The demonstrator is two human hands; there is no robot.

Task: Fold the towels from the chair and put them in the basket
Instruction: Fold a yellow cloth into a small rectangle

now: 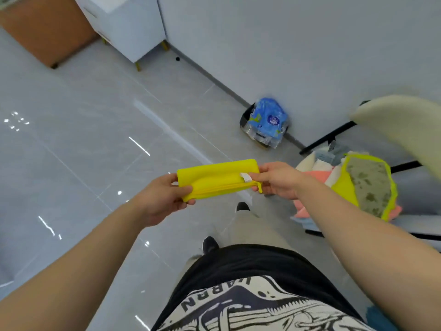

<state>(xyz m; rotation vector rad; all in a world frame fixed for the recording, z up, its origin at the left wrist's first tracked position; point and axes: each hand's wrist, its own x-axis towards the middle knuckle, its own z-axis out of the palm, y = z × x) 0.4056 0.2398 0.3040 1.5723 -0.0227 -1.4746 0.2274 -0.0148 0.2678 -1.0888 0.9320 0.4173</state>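
A yellow towel [216,181], folded into a narrow flat band with a small white tag, is held level in front of me above the floor. My left hand [164,199] pinches its left end and my right hand [279,180] pinches its right end. To the right, the chair [401,125] with a cream backrest carries a heap of towels [358,185]: a grey one edged in yellow on top, with pink, white and light blue ones beneath. No basket shows in this view.
A blue-printed plastic bag [266,123] sits on the floor against the wall. A white cabinet [128,25] and a brown cabinet [45,29] stand at the far left. Glossy grey floor tiles [83,151] spread to the left. My feet are below the towel.
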